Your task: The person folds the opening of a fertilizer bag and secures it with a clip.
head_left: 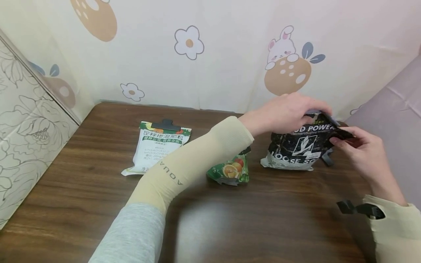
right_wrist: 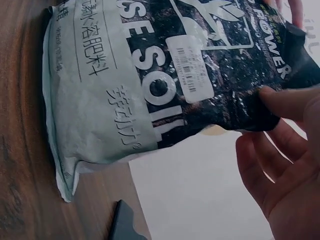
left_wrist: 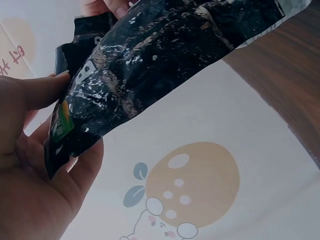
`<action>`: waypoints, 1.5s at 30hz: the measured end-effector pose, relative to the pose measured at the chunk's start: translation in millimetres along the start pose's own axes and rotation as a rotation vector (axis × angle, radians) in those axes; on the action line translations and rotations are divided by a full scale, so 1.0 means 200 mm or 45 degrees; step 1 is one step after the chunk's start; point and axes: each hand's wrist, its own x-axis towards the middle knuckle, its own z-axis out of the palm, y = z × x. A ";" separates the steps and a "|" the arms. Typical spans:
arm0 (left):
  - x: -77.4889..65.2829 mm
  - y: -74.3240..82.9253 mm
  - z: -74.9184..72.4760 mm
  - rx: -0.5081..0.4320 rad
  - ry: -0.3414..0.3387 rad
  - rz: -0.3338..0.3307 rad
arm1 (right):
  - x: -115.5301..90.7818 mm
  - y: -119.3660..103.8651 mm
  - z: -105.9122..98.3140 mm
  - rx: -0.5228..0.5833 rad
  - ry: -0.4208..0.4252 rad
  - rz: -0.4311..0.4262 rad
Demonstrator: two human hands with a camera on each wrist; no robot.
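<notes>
A black and white bag printed "LOOSE SOIL" [head_left: 292, 148] stands on the table at the right. My left hand [head_left: 289, 111] reaches across and grips its top edge. In the left wrist view, the thumb and fingers of the left hand [left_wrist: 40, 165] lie on both sides of the bag's black upper part [left_wrist: 150, 65]. My right hand [head_left: 368, 149] pinches the top right corner, thumb in front. The right wrist view shows a barcode label [right_wrist: 190, 68] on the bag's front. Beside the bag's lower right side lies a black clip [head_left: 327, 157].
A white and green bag [head_left: 156, 149] with a black clip [head_left: 167, 125] on its top is at the left. A small green fruit-printed pouch [head_left: 232, 170] sits mid-table, partly behind my left forearm. A patterned curtain [head_left: 227, 54] hangs behind the brown table [head_left: 263, 219].
</notes>
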 end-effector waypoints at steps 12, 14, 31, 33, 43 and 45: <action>-0.01 0.01 0.01 -0.036 0.021 -0.024 | -0.01 0.02 -0.08 0.791 -0.474 -0.115; 0.00 0.01 0.01 -0.027 0.029 -0.016 | -0.01 0.03 -0.08 0.901 -0.498 -0.119; -0.01 0.02 0.02 -0.023 0.049 0.014 | -0.01 -0.03 -0.05 0.057 -0.178 0.118; -0.01 0.03 0.02 -0.009 0.052 -0.001 | -0.01 -0.03 -0.05 0.044 -0.164 0.138; 0.02 0.11 0.06 0.143 0.135 -0.151 | 0.00 -0.05 -0.01 -0.034 -0.055 0.155; 0.03 0.11 0.07 0.180 0.158 -0.164 | 0.00 -0.05 0.00 -0.035 -0.039 0.144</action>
